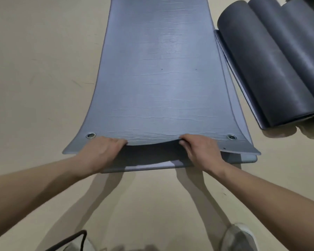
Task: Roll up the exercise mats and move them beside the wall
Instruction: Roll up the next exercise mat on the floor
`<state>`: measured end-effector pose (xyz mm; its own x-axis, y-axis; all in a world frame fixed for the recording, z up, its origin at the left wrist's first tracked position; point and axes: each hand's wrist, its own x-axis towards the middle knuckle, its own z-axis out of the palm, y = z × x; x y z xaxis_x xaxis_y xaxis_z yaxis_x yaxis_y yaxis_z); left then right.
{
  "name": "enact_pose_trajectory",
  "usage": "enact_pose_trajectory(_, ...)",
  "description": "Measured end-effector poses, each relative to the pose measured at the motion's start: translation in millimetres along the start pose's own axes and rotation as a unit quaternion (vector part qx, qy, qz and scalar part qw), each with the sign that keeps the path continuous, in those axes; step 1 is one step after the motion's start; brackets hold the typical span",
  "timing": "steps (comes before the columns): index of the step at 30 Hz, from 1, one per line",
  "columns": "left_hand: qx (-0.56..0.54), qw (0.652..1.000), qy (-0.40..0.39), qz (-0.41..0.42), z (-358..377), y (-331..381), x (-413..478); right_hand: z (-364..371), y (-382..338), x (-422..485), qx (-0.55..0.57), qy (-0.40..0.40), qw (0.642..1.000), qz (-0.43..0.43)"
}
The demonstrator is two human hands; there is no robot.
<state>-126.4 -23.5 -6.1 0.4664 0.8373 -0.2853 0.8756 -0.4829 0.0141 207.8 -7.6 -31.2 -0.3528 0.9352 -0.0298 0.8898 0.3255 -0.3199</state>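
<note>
A grey-blue exercise mat (158, 73) lies flat on the floor, running away from me, with a metal eyelet near each near corner. Its near edge is lifted off a second flat mat (152, 164) lying beneath it. My left hand (100, 153) grips that lifted edge left of centre, fingers curled under it. Right of centre, my right hand (199, 151) holds the same edge the same way. Several rolled dark grey mats (265, 66) lie side by side on the floor at the upper right.
The floor (34, 69) is plain beige, open to the left of the mat. My shoes (239, 238) show at the bottom edge, with a dark strap (80, 238) at the bottom left. The nearest roll has a loose flat end (243, 87) close to the flat mat's right side.
</note>
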Motion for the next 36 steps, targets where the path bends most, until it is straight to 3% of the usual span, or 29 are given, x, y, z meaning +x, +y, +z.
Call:
enact_pose_trajectory(4, -0.086, 0.98, 0.016, -0.179, 12, 7, 18, -8, 2, 34, -0.048, -0.074, 0.996, 0.022)
enact_pose_trajectory(6, -0.12, 0.969, 0.037, -0.213, 25, 5, 29, -1, 10, 50, -0.05, -0.086, 0.995, 0.024)
enact_pose_trajectory(8, -0.141, 0.963, 0.054, -0.224, 29, -2, 38, 13, 17, 56, -0.066, 0.008, 0.998, -0.011)
enact_pose_trajectory(11, -0.158, 0.96, 0.075, -0.22, 22, -14, 51, 30, 25, 48, -0.151, 0.166, 0.969, -0.105)
enact_pose_trajectory(14, -0.122, 0.97, 0.108, -0.178, 22, -23, 67, 35, 39, 32, -0.198, 0.214, 0.946, -0.145)
enact_pose_trajectory(17, -0.054, 0.97, 0.166, -0.168, 26, -29, 73, 39, 37, 5, -0.284, 0.096, 0.948, -0.104)
enact_pose_trajectory(22, 0.066, 0.974, 0.156, -0.148, 38, -16, 65, 47, 25, 17, -0.281, -0.036, 0.958, -0.029)
enact_pose_trajectory(27, 0.048, 0.992, 0.028, -0.117, 59, -14, 53, 62, 13, 40, -0.31, -0.105, 0.945, 0.011)
enact_pose_trajectory(32, 0.004, 0.995, 0.028, -0.095, 58, -22, 68, 51, 31, 61, -0.277, -0.121, 0.953, -0.025)
enact_pose_trajectory(36, -0.092, 0.99, -0.009, -0.106, 46, -28, 63, 27, 41, 71, -0.152, -0.188, 0.97, -0.031)
